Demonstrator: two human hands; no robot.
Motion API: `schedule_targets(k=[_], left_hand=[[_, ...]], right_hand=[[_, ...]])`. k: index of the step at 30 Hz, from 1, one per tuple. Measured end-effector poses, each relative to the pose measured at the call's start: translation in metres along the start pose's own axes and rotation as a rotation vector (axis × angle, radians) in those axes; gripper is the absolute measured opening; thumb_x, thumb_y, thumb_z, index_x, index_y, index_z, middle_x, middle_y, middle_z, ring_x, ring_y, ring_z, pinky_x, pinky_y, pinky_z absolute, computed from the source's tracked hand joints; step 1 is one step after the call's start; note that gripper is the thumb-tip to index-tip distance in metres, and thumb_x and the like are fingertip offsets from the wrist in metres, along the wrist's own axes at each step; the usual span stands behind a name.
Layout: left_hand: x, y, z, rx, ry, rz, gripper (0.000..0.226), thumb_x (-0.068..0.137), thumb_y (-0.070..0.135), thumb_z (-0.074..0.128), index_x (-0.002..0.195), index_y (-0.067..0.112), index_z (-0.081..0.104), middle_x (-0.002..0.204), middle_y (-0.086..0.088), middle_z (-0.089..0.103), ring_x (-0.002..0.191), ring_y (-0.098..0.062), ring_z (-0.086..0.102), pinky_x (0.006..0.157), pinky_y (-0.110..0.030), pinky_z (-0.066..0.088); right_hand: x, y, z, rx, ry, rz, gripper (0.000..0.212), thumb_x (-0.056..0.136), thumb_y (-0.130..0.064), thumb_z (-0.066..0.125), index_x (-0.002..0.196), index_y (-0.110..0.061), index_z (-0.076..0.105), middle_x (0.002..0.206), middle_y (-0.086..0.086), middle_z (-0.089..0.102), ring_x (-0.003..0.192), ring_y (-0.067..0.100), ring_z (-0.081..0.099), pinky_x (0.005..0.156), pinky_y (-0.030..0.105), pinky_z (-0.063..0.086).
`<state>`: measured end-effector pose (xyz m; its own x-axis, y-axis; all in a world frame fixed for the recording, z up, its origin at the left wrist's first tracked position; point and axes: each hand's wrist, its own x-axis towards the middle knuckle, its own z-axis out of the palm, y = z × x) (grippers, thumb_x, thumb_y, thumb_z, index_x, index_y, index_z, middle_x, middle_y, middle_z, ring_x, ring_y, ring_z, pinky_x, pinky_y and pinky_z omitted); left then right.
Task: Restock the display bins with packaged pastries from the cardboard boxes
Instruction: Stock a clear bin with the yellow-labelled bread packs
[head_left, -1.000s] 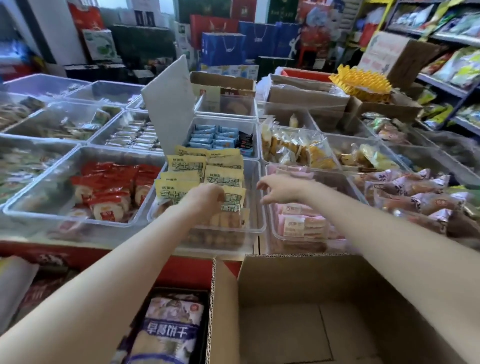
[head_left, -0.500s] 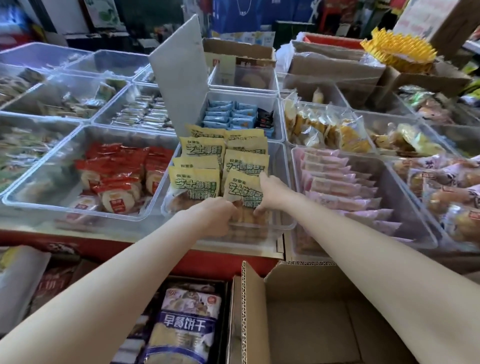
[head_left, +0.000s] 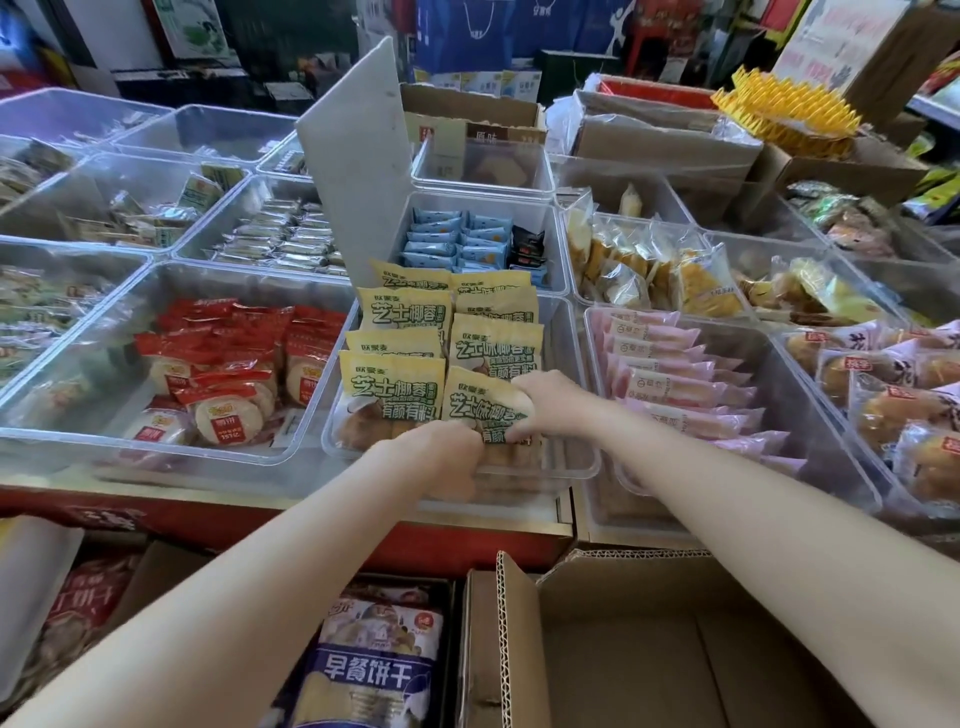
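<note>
Gripping the nearest yellow pastry packet (head_left: 480, 402) in the clear middle bin (head_left: 582, 457), left hand (head_left: 441, 449) and right hand (head_left: 540, 402) both pinch it.

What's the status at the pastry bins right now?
Both hands, left and right, gripping front yellow packet. Packet inside its clear bin. Nothing blocking.

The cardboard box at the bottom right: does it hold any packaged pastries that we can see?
No: the cardboard box shows only its bare brown floor and flaps, with no packets visible inside.
</note>
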<state>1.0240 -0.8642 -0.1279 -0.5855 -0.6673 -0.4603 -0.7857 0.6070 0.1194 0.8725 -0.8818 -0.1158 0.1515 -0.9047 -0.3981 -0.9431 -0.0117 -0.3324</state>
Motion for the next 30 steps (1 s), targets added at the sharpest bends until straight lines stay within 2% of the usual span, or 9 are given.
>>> schedule_targets(k=[3,6,9,12,15,19,22,28,30], left_hand=[[-0.004,-0.014,-0.019,-0.066,0.248,0.025,0.027,0.09,0.016,0.045,0.104,0.014,0.067,0.1,-0.002,0.068,0.084,-0.019,0.062,0.079,-0.032,0.054],[0.001,-0.029,-0.041,-0.132,0.555,0.087,0.025,0.092,0.02,0.05,0.114,0.015,0.061,0.111,0.0,0.064,0.098,-0.017,0.058,0.089,-0.03,0.047],[0.013,-0.03,-0.044,-0.025,0.543,0.147,0.028,0.089,0.025,0.055,0.118,0.021,0.056,0.122,0.003,0.054,0.115,-0.014,0.044,0.099,-0.028,0.036],[0.027,-0.031,-0.048,-0.113,0.63,0.017,0.042,0.088,0.028,0.057,0.128,0.021,0.045,0.135,0.0,0.041,0.126,-0.017,0.034,0.107,-0.033,0.027],[0.041,-0.042,-0.06,-0.195,0.524,-0.135,0.052,0.089,0.02,0.054,0.137,0.023,0.035,0.148,0.0,0.031,0.137,-0.019,0.024,0.114,-0.04,0.013],[0.061,-0.056,-0.069,-0.111,0.452,-0.163,0.053,0.089,0.015,0.054,0.139,0.024,0.036,0.148,-0.001,0.037,0.14,-0.016,0.023,0.115,-0.038,0.008],[0.066,-0.056,-0.07,-0.056,0.39,-0.106,0.038,0.086,0.025,0.06,0.124,0.024,0.053,0.129,0.0,0.055,0.129,-0.019,0.04,0.109,-0.037,0.019],[0.07,-0.061,-0.065,0.021,0.329,-0.073,0.043,0.086,0.03,0.063,0.128,0.023,0.055,0.128,0.001,0.058,0.12,-0.02,0.051,0.106,-0.036,0.028],[0.074,-0.06,-0.068,0.06,0.306,-0.058,0.026,0.086,0.022,0.061,0.112,0.02,0.066,0.113,-0.002,0.066,0.108,-0.024,0.058,0.094,-0.032,0.038]], right_hand=[[0.003,0.01,-0.024,0.201,-0.029,-0.023,0.024,0.087,-0.02,0.066,0.072,-0.015,0.048,0.075,-0.002,0.059,0.064,0.012,0.059,0.061,0.023,0.049],[0.01,0.014,-0.04,0.101,0.025,-0.034,0.02,0.089,-0.021,0.063,0.074,-0.015,0.052,0.078,-0.003,0.054,0.074,0.014,0.054,0.064,0.022,0.046],[0.019,0.013,-0.048,0.059,0.233,-0.007,0.01,0.092,-0.022,0.056,0.094,-0.012,0.058,0.104,0.005,0.049,0.092,0.019,0.052,0.082,0.028,0.045],[0.028,0.005,-0.054,0.078,0.389,0.061,0.044,0.09,-0.022,0.059,0.13,-0.014,0.043,0.134,0.009,0.039,0.109,0.023,0.051,0.084,0.029,0.042],[0.039,0.0,-0.047,0.124,0.264,0.133,0.059,0.087,-0.017,0.063,0.138,-0.013,0.034,0.133,0.011,0.047,0.092,0.021,0.06,0.079,0.03,0.053],[0.047,0.005,-0.04,0.023,0.238,0.164,0.022,0.087,-0.014,0.062,0.108,-0.01,0.057,0.119,0.01,0.059,0.099,0.024,0.058,0.079,0.03,0.046],[0.043,0.006,-0.044,0.016,0.229,0.034,0.009,0.088,-0.009,0.059,0.087,-0.016,0.053,0.113,0.009,0.06,0.104,0.024,0.055,0.075,0.024,0.037],[0.044,0.016,-0.034,0.106,0.087,0.069,0.037,0.086,-0.016,0.065,0.121,-0.013,0.052,0.121,0.007,0.055,0.104,0.023,0.054,0.076,0.025,0.042],[0.047,0.016,-0.032,0.054,0.09,0.058,0.03,0.085,-0.01,0.063,0.115,-0.012,0.059,0.113,0.008,0.057,0.094,0.021,0.052,0.069,0.021,0.041]])
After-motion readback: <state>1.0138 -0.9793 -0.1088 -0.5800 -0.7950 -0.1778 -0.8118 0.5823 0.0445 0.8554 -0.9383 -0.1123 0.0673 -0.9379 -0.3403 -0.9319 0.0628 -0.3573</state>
